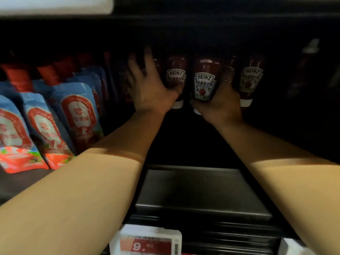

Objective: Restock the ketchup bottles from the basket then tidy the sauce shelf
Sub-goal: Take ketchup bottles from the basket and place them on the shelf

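Both arms reach deep into a dark shelf (202, 190). The right hand (220, 105) curls around one ketchup bottle (204, 83), which stands cap down at the back of the shelf. The left hand (149, 89) has its fingers spread wide and holds nothing. Two more ketchup bottles (252, 80) stand in the same row, one on each side, so three show clearly. On the left lean three blue sauce pouches (77, 111) in front, with more behind. One price tag (147, 243) sits on the shelf edge.
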Motion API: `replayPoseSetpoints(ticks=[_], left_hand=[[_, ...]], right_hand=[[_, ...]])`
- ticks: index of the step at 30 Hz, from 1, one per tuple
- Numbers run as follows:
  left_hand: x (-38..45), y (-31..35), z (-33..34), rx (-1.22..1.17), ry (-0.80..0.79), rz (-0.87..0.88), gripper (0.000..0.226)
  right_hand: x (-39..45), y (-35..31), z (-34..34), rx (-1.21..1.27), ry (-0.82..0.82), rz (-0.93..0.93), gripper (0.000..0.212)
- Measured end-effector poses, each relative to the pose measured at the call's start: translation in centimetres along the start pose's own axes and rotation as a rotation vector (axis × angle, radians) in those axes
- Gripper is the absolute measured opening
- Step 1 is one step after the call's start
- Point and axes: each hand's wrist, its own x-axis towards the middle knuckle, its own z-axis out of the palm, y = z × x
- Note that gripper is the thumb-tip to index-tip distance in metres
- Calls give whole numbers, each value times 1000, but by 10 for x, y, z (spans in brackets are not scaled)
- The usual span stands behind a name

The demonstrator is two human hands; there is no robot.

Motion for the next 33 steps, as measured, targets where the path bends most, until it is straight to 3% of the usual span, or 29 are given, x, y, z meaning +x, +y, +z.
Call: replayPoseSetpoints(ticks=[5,10,21,29,33], left_hand=[[-1,-3,16,-109,-75,-234,150],[-3,-9,22,-98,-91,-265,146],[-3,-9,19,-85,-149,-306,135],[1,-14,19,-110,-162,-307,129],[5,-19,20,-107,-162,-313,130]], right_hand=[[6,6,8,-88,-9,38,64],[10,9,10,-3,-30,38,63],[15,10,14,-75,-96,13,68],[18,13,16,-113,-113,-26,52],[20,14,19,-43,-191,-2,54]])
